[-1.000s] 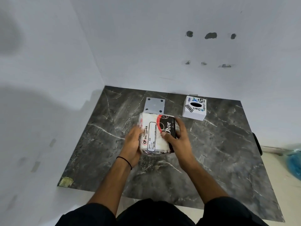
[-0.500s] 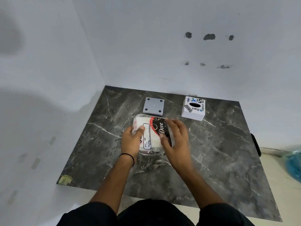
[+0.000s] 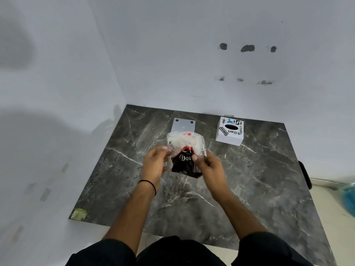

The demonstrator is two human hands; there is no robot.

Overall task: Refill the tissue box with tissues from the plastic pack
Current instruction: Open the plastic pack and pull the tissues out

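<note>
We have the pack (image 3: 186,150) up off the slab (image 3: 259,179), near its middle, tilted with the clear white end away from us and the dark printed end toward us. Our left hand (image 3: 154,163) pinches the film at the pack's 9 o'clock edge, thumb and fingers closed on it; our right hand (image 3: 208,166) pinches the 3 o'clock edge the same way. This looks like the opening step, so we should pull the film apart evenly and gently, keeping the stack inside squared so the tissues do not spill or crumple. A grip on film alone may slip; catching the seam would serve better.

The box (image 3: 229,133) stands well apart at the pack's 2 o'clock, slot up. A grey plate (image 3: 183,124) lies just beyond the pack at 12 o'clock.
</note>
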